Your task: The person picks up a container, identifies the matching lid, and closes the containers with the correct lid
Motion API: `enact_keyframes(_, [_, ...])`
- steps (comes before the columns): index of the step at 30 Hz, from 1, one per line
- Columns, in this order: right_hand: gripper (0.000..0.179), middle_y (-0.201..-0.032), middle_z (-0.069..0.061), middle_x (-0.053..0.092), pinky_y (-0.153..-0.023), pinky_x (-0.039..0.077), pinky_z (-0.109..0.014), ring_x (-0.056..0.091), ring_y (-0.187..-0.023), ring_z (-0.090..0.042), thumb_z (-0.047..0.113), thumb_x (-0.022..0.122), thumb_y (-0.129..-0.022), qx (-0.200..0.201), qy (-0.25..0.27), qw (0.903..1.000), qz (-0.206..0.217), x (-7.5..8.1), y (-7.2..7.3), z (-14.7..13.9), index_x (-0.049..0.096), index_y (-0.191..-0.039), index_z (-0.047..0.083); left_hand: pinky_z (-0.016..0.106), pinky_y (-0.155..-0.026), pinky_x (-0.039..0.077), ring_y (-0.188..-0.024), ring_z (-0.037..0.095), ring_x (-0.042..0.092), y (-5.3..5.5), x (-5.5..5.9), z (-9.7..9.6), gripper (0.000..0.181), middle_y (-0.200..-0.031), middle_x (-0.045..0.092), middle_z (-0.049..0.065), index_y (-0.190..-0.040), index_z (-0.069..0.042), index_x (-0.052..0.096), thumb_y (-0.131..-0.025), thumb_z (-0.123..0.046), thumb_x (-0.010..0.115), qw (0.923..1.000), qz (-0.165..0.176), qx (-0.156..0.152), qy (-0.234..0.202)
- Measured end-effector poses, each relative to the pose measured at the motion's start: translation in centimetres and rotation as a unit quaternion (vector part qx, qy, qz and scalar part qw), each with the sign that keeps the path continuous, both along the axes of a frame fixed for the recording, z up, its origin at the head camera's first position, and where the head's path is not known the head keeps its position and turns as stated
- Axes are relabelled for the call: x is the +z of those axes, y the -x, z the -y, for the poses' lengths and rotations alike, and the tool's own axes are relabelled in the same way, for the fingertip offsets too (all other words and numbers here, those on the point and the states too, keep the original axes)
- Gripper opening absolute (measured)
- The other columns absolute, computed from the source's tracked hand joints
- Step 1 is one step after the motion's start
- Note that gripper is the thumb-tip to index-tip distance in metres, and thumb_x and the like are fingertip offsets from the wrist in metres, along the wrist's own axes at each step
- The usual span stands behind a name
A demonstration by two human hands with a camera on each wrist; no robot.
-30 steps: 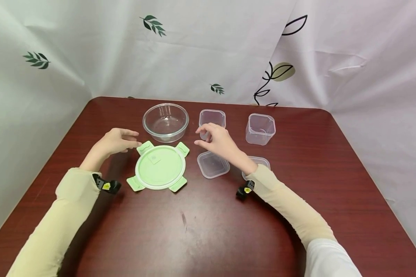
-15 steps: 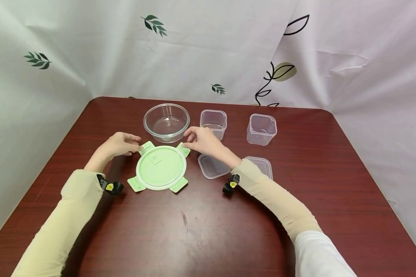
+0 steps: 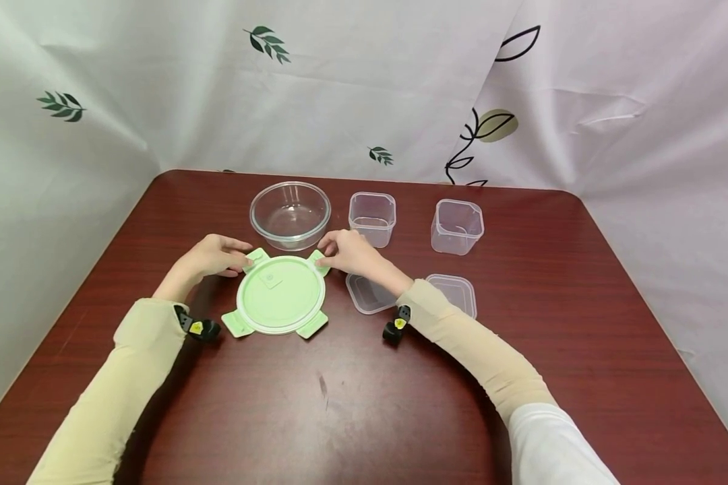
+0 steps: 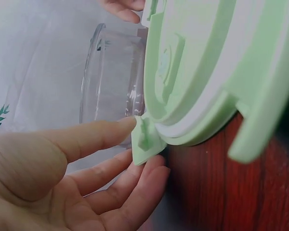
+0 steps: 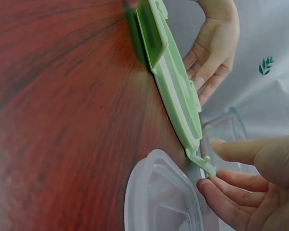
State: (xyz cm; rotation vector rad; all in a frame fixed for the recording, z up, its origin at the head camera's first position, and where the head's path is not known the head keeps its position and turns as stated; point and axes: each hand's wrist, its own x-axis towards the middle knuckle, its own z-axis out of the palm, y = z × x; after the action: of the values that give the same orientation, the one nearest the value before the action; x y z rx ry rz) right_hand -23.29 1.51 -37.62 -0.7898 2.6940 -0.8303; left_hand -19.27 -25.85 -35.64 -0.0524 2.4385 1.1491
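A round light-green lid point(image 3: 281, 294) with flap tabs at its edge lies on the table in the head view. My left hand point(image 3: 214, 258) pinches its far-left tab; the left wrist view has the thumb on top of the tab point(image 4: 147, 139) and fingers below. At the far-right tab is my right hand point(image 3: 356, 257), thumb above and fingers beneath in the right wrist view. Just behind the lid stands a round clear glass bowl point(image 3: 290, 214). A small clear square lid point(image 3: 370, 295) lies partly hidden beneath my right forearm.
Two clear square plastic containers, one left point(image 3: 373, 219) and one right point(image 3: 457, 227), stand at the back of the dark red table point(image 3: 570, 323). A second square lid point(image 3: 455, 293) lies in front of the right one. A white patterned sheet point(image 3: 340, 87) hangs behind.
My right hand has come left and down from in front of the left square container to the green lid's far-right tab. My left hand has moved slightly right onto the far-left tab.
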Motion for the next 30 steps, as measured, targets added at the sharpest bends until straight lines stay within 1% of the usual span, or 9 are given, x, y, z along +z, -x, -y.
enact_keyframes(3, [0.031,-0.092,-0.003,0.073,-0.08,0.048,-0.026,0.064,-0.063,-0.009,0.024,0.074,-0.084,0.004,0.005,0.9998,0.016,-0.1,0.1,0.1,0.069,-0.11,0.009,0.027,-0.078,0.058,-0.081,0.003,0.063,0.0,0.0,-0.1,0.056,-0.11,0.066,0.017,-0.137,0.01,0.045,-0.091,-0.016,0.062,1.0,0.001,0.002,0.001])
enact_keyframes(5, [0.031,-0.091,-0.004,0.072,-0.072,0.049,-0.022,0.06,-0.056,-0.007,0.022,0.074,-0.084,0.004,0.013,0.9995,0.03,-0.1,0.1,0.2,0.069,-0.111,0.008,0.029,-0.079,0.058,-0.082,0.003,0.064,-0.1,0.0,-0.1,0.055,-0.112,0.066,0.019,-0.136,0.011,0.046,-0.091,-0.016,0.062,1.0,0.003,0.003,0.002])
enact_keyframes(8, [0.032,-0.091,-0.006,0.071,-0.059,0.05,-0.017,0.058,-0.054,-0.005,0.019,0.074,-0.085,0.003,0.025,0.9986,0.046,-0.1,0.1,0.3,0.068,-0.113,0.005,0.03,-0.08,0.058,-0.083,0.004,0.064,-0.1,-0.1,-0.2,0.053,-0.118,0.063,0.025,-0.135,0.011,0.047,-0.092,-0.015,0.062,1.0,0.002,0.005,0.001])
enact_keyframes(10, [0.033,-0.091,-0.007,0.07,-0.053,0.05,-0.017,0.059,-0.053,-0.006,0.017,0.073,-0.085,0.002,0.031,0.9978,0.059,-0.1,0.1,0.4,0.067,-0.114,0.004,0.031,-0.079,0.058,-0.083,0.005,0.065,-0.1,-0.2,-0.2,0.051,-0.122,0.06,0.028,-0.134,0.012,0.048,-0.092,-0.014,0.061,1.0,0.0,0.008,-0.002])
enact_keyframes(13, [0.033,-0.092,-0.008,0.07,-0.052,0.051,-0.018,0.059,-0.053,-0.007,0.015,0.073,-0.085,-0.002,0.036,0.9968,0.071,-0.1,0.1,0.5,0.067,-0.115,0.004,0.03,-0.078,0.059,-0.082,0.004,0.065,-0.1,-0.3,-0.4,0.046,-0.118,0.061,0.029,-0.131,0.014,0.05,-0.092,-0.01,0.06,0.9998,-0.006,0.014,-0.01])
enact_keyframes(16, [0.034,-0.092,-0.008,0.069,-0.052,0.052,-0.019,0.06,-0.053,-0.008,0.014,0.073,-0.085,-0.007,0.038,0.996,0.081,0.0,0.0,0.5,0.067,-0.116,0.004,0.03,-0.077,0.059,-0.08,0.004,0.065,-0.2,-0.3,-0.5,0.044,-0.108,0.065,0.023,-0.129,0.014,0.051,-0.092,-0.007,0.06,0.9997,-0.014,0.016,-0.012])
enact_keyframes(19, [0.035,-0.093,-0.008,0.07,-0.053,0.052,-0.018,0.061,-0.054,-0.008,0.014,0.074,-0.085,-0.01,0.039,0.9951,0.09,0.1,0.0,0.5,0.067,-0.117,0.003,0.03,-0.076,0.059,-0.079,0.005,0.065,-0.3,-0.2,-0.6,0.042,-0.103,0.065,0.017,-0.128,0.014,0.052,-0.093,-0.007,0.06,0.9997,-0.019,0.015,-0.007])
enact_keyframes(25, [0.031,-0.093,-0.008,0.071,-0.054,0.052,-0.017,0.065,-0.058,-0.006,0.017,0.072,-0.086,-0.009,0.047,0.9909,0.126,0.4,0.2,0.1,0.07,-0.114,0.005,0.032,-0.076,0.059,-0.081,0.008,0.067,-0.9,0.5,-0.7,0.043,-0.107,0.066,0.022,-0.128,0.014,0.052,-0.094,-0.009,0.06,0.9995,-0.03,0.002,-0.006])
enact_keyframes(30, [0.025,-0.094,-0.009,0.069,-0.061,0.056,-0.022,0.066,-0.063,-0.008,0.015,0.069,-0.087,-0.005,0.077,0.9856,0.151,0.7,0.3,-0.2,0.069,-0.11,0.004,0.029,-0.075,0.059,-0.077,0.004,0.065,-1.4,1.3,-1.1,0.04,-0.103,0.067,0.019,-0.128,0.014,0.052,-0.095,-0.007,0.058,0.9989,-0.044,0.001,-0.012])
